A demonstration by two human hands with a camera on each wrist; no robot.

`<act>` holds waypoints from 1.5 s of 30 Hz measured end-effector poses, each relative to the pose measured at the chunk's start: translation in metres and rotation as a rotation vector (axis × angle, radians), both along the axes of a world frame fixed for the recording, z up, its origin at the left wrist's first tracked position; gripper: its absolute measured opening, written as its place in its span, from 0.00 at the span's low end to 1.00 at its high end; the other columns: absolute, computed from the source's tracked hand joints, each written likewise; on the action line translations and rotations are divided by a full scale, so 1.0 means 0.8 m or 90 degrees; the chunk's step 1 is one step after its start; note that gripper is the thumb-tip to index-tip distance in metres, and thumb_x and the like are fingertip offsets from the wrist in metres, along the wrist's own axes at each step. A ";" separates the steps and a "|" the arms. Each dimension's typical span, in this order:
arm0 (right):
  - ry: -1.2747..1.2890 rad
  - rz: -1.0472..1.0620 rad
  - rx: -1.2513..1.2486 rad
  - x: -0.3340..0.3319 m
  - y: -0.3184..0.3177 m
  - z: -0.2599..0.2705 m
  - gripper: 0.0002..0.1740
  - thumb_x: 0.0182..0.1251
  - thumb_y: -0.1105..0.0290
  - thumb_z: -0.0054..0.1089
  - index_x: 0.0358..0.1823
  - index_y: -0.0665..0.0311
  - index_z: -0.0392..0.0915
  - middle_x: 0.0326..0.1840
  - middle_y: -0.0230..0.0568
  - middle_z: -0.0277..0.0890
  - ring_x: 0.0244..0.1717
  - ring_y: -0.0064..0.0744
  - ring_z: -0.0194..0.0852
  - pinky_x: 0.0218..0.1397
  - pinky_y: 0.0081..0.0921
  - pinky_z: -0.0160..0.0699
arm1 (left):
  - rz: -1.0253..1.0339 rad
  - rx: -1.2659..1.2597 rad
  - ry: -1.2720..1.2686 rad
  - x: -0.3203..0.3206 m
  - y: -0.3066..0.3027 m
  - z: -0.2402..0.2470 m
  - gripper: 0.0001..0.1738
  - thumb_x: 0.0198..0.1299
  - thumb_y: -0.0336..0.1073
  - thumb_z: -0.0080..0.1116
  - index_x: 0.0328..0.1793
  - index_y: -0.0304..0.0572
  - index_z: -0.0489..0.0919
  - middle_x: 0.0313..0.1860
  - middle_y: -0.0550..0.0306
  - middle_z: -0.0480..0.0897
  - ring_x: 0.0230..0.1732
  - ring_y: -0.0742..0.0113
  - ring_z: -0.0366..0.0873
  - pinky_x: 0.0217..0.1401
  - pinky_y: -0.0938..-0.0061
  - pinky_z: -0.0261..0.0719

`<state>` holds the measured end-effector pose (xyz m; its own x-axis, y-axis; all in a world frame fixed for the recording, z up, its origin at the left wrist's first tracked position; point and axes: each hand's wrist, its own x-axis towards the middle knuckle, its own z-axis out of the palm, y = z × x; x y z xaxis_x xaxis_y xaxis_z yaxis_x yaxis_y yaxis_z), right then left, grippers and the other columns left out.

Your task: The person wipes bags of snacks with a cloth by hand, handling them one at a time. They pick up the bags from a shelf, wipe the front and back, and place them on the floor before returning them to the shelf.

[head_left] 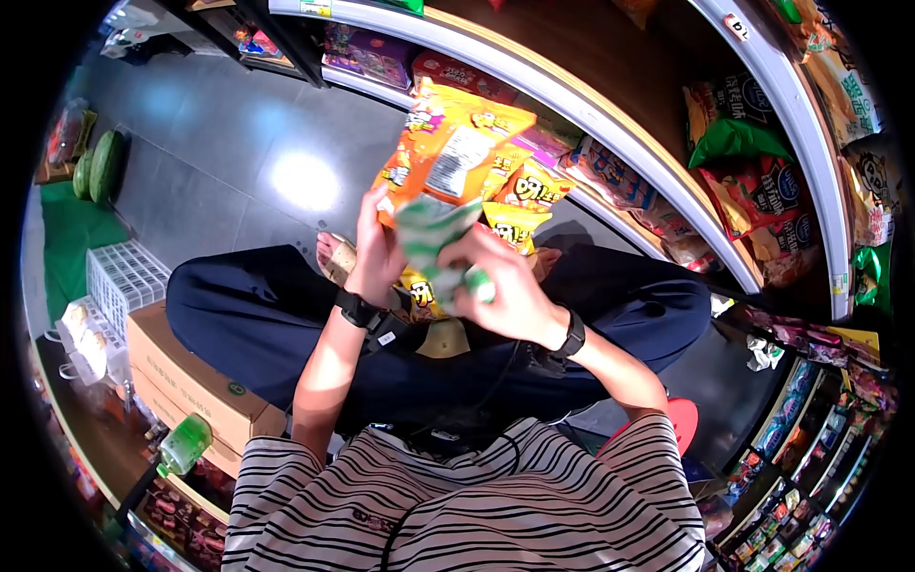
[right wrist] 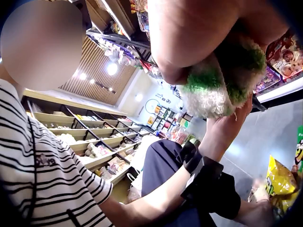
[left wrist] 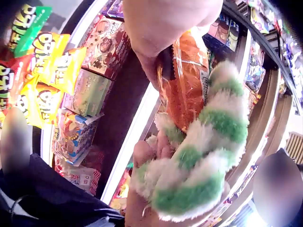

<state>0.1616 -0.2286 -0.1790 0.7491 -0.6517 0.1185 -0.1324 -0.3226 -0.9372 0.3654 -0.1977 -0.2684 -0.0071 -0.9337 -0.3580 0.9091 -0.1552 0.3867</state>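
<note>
My left hand (head_left: 375, 250) grips the lower left side of an orange snack bag (head_left: 419, 153), held up with its white barcode label showing. In my right hand (head_left: 505, 286) is a fuzzy green-and-white striped cloth (head_left: 434, 234), bunched and blurred in the head view. The cloth overlaps the bag's lower end there. The left wrist view shows the cloth (left wrist: 208, 127) right against the orange bag (left wrist: 189, 80). In the right wrist view, right-hand fingers (right wrist: 194, 38) curl over the cloth (right wrist: 208, 94). Several yellow snack bags (head_left: 529, 188) stand just beyond the hands, between the legs.
Shelves with packaged snacks (head_left: 753, 191) run along the right, and a shelf edge (head_left: 591, 114) lies close beyond the bags. At the left are cardboard boxes (head_left: 181, 367), a white basket (head_left: 133, 281) and a green bottle (head_left: 186, 443). Grey tiled floor (head_left: 229, 124) spreads ahead.
</note>
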 end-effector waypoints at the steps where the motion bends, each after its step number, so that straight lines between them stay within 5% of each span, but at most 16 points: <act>1: -0.002 -0.003 0.000 -0.001 0.000 0.000 0.19 0.49 0.77 0.65 0.47 0.64 0.78 0.46 0.42 0.74 0.47 0.41 0.79 0.52 0.31 0.78 | -0.018 0.025 0.026 0.005 0.001 0.003 0.33 0.72 0.55 0.48 0.74 0.39 0.70 0.67 0.47 0.79 0.65 0.54 0.80 0.71 0.58 0.76; 4: -0.055 0.028 0.009 -0.012 -0.012 0.008 0.18 0.49 0.75 0.66 0.45 0.64 0.80 0.43 0.42 0.77 0.47 0.39 0.79 0.50 0.32 0.79 | -0.051 0.057 0.077 0.012 0.000 0.000 0.36 0.71 0.55 0.48 0.75 0.36 0.67 0.68 0.44 0.79 0.64 0.51 0.80 0.71 0.58 0.77; 6: -0.056 -0.103 -0.067 -0.030 -0.039 0.020 0.16 0.51 0.77 0.62 0.45 0.65 0.80 0.42 0.39 0.79 0.48 0.37 0.79 0.54 0.32 0.77 | 0.016 0.047 0.087 0.006 -0.002 0.001 0.35 0.71 0.53 0.48 0.76 0.35 0.67 0.69 0.44 0.78 0.66 0.51 0.79 0.73 0.56 0.74; 8: -0.145 -0.298 0.115 -0.039 -0.054 0.038 0.15 0.53 0.76 0.57 0.44 0.67 0.81 0.49 0.39 0.79 0.53 0.36 0.77 0.61 0.32 0.72 | 0.059 0.028 0.041 0.002 0.000 0.008 0.34 0.72 0.51 0.48 0.76 0.37 0.66 0.71 0.45 0.76 0.68 0.52 0.77 0.75 0.55 0.71; 13: -0.031 -0.285 -0.118 -0.087 -0.119 0.037 0.10 0.58 0.72 0.55 0.37 0.71 0.81 0.58 0.47 0.78 0.61 0.39 0.75 0.68 0.34 0.69 | 0.045 -0.019 0.012 -0.004 -0.001 0.017 0.32 0.75 0.52 0.45 0.76 0.40 0.67 0.72 0.51 0.76 0.68 0.56 0.77 0.74 0.56 0.72; 17: 0.159 -0.275 -0.142 -0.110 -0.127 0.066 0.26 0.53 0.78 0.59 0.58 0.64 0.77 0.47 0.41 0.83 0.48 0.29 0.82 0.53 0.26 0.80 | 0.029 0.123 -0.142 0.003 -0.001 0.051 0.31 0.75 0.55 0.42 0.73 0.40 0.71 0.64 0.48 0.82 0.60 0.54 0.84 0.63 0.58 0.84; 21: 0.172 -0.156 -0.230 -0.092 -0.121 0.061 0.40 0.56 0.72 0.69 0.74 0.55 0.68 0.68 0.48 0.72 0.68 0.48 0.73 0.72 0.40 0.71 | -0.153 0.101 0.094 -0.003 0.003 0.021 0.30 0.74 0.50 0.52 0.73 0.37 0.71 0.63 0.43 0.82 0.59 0.54 0.84 0.64 0.59 0.84; 22: 0.170 -0.128 -0.242 -0.087 -0.116 0.062 0.35 0.57 0.75 0.67 0.70 0.55 0.73 0.74 0.46 0.68 0.72 0.48 0.69 0.73 0.40 0.72 | -0.152 0.101 0.094 -0.012 0.002 0.029 0.30 0.74 0.50 0.52 0.73 0.37 0.71 0.63 0.43 0.82 0.59 0.54 0.84 0.64 0.59 0.84; 25: 0.175 -0.052 -0.264 -0.103 -0.125 0.046 0.25 0.59 0.79 0.62 0.60 0.58 0.81 0.66 0.44 0.76 0.68 0.46 0.75 0.69 0.37 0.76 | -0.171 0.173 -0.016 -0.049 0.015 0.061 0.30 0.74 0.51 0.53 0.72 0.37 0.71 0.63 0.45 0.82 0.59 0.56 0.84 0.66 0.62 0.82; 27: 0.224 0.020 -0.151 -0.117 -0.131 0.045 0.17 0.60 0.81 0.61 0.50 0.60 0.85 0.55 0.42 0.84 0.61 0.45 0.81 0.66 0.35 0.78 | -0.126 -0.032 -0.348 -0.063 0.029 0.070 0.33 0.73 0.55 0.54 0.72 0.37 0.70 0.62 0.43 0.81 0.60 0.54 0.83 0.64 0.58 0.84; 28: 0.240 -0.024 -0.195 -0.122 -0.130 0.041 0.10 0.62 0.78 0.63 0.45 0.64 0.85 0.44 0.41 0.86 0.52 0.46 0.85 0.60 0.36 0.81 | -0.124 -0.032 -0.347 -0.059 0.022 0.042 0.33 0.73 0.55 0.54 0.72 0.37 0.70 0.62 0.43 0.81 0.60 0.54 0.83 0.64 0.58 0.84; 30: 0.371 -0.057 -0.196 -0.145 -0.136 0.039 0.08 0.63 0.72 0.67 0.43 0.65 0.84 0.43 0.43 0.85 0.49 0.47 0.85 0.54 0.37 0.81 | -0.317 0.204 -0.042 -0.049 0.004 -0.047 0.38 0.71 0.60 0.54 0.72 0.36 0.65 0.63 0.40 0.77 0.59 0.48 0.83 0.61 0.52 0.86; 32: 0.518 -0.097 -0.255 -0.175 -0.145 0.021 0.12 0.61 0.64 0.72 0.40 0.64 0.86 0.41 0.46 0.85 0.46 0.51 0.85 0.46 0.40 0.82 | -0.294 0.202 -0.339 -0.053 0.006 -0.042 0.37 0.73 0.58 0.51 0.74 0.36 0.58 0.64 0.34 0.75 0.60 0.48 0.82 0.54 0.51 0.89; 34: 0.715 -0.139 -0.244 -0.200 -0.147 -0.008 0.10 0.62 0.62 0.69 0.40 0.59 0.88 0.38 0.48 0.86 0.42 0.53 0.86 0.44 0.43 0.84 | -0.253 0.146 -0.392 -0.051 0.007 -0.052 0.33 0.74 0.56 0.51 0.71 0.37 0.61 0.60 0.37 0.77 0.57 0.51 0.84 0.48 0.56 0.90; 38: 0.925 -0.230 -0.282 -0.227 -0.164 -0.109 0.09 0.63 0.66 0.59 0.36 0.57 0.88 0.40 0.49 0.87 0.43 0.54 0.88 0.45 0.50 0.87 | -0.311 0.106 -0.335 -0.054 0.002 -0.032 0.25 0.76 0.52 0.49 0.66 0.39 0.67 0.59 0.40 0.79 0.53 0.53 0.86 0.49 0.60 0.89; 45: 1.008 -0.304 -0.095 -0.257 -0.205 -0.210 0.14 0.66 0.66 0.58 0.50 0.57 0.87 0.54 0.48 0.86 0.58 0.50 0.85 0.58 0.49 0.83 | -0.356 0.046 -0.384 -0.068 0.002 -0.036 0.21 0.77 0.49 0.48 0.61 0.40 0.72 0.54 0.46 0.82 0.52 0.57 0.86 0.48 0.65 0.86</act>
<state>-0.0438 -0.3926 -0.3474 -0.0706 -0.8964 -0.4377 -0.9681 -0.0441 0.2465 0.3108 -0.1959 -0.2971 -0.2516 -0.8233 -0.5089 0.3290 -0.5672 0.7550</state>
